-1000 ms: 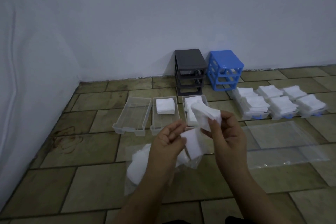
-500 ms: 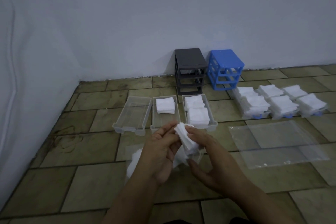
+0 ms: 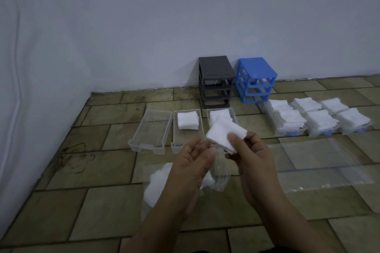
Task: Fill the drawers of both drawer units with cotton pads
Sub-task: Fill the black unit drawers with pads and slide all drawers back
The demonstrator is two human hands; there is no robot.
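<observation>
The right hand (image 3: 249, 156) pinches a pad stack (image 3: 225, 136) just above the grey unit's (image 3: 216, 82) three drawers; the left hand (image 3: 193, 162) hovers beside it, fingers relaxed, holding nothing. The near half of the middle drawer (image 3: 186, 129) is bare. A loose pinch could fan the stack onto the floor (image 3: 102, 170).

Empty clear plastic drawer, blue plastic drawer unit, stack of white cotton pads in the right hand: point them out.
Empty clear plastic drawer (image 3: 151, 131), head view, bottom.
Blue plastic drawer unit (image 3: 255, 66), head view, top.
Stack of white cotton pads (image 3: 223, 134), head view, top pad.
</observation>
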